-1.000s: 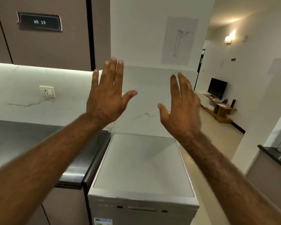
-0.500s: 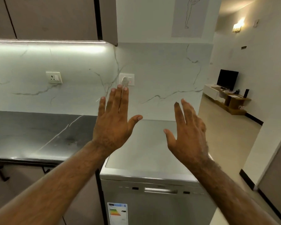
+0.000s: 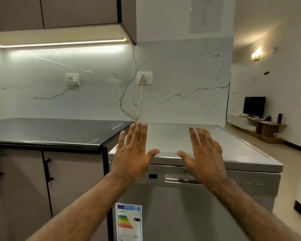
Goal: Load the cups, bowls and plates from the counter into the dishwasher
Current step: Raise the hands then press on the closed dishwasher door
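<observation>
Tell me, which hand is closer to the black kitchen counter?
Left. The left hand hovers open beside the black stone counter's right end. The right hand is farther right, over the silver dishwasher.

Two bare forearms, hairy, no sleeves, watch or rings on either grip.

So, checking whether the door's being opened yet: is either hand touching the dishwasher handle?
Cannot tell. In the head view the right hand overlaps the handle; left hand sits beside it.
</observation>
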`<act>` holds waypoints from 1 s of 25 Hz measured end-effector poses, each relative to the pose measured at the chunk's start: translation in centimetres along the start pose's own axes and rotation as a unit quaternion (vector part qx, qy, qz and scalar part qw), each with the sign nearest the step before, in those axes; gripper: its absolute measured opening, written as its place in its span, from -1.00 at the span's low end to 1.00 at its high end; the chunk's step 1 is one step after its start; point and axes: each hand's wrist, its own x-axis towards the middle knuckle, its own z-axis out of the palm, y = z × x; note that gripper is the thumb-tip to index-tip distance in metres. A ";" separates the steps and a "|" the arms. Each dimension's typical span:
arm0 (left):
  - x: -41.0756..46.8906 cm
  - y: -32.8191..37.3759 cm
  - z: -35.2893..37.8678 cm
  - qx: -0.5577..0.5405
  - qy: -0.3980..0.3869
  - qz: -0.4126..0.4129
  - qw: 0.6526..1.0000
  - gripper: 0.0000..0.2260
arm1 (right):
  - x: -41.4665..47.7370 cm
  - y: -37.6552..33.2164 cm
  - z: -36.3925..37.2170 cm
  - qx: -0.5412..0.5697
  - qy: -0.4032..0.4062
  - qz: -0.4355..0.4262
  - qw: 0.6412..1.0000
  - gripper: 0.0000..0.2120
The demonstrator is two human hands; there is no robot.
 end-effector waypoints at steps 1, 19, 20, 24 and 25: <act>-1.3 -0.2 1.1 0.003 -0.010 -0.008 1.000 -0.20 | -0.9 0.1 1.5 0.001 -0.027 0.008 1.000 -0.13; -4.8 -4.4 6.6 0.003 -0.054 -0.032 0.998 -0.09 | -1.8 1.5 7.4 -0.106 -0.012 -0.044 0.993 -0.24; -4.7 -4.5 6.6 0.004 -0.057 -0.032 0.998 -0.09 | -1.8 1.6 7.5 -0.104 -0.010 -0.043 0.994 -0.26; -4.9 -4.9 6.7 0.003 -0.052 -0.028 0.998 -0.13 | -1.9 1.4 7.4 -0.105 -0.015 -0.039 0.994 -0.27; -5.0 -4.9 6.7 -0.004 -0.049 -0.031 0.998 -0.14 | -2.0 1.3 7.5 -0.107 -0.016 -0.040 0.993 -0.26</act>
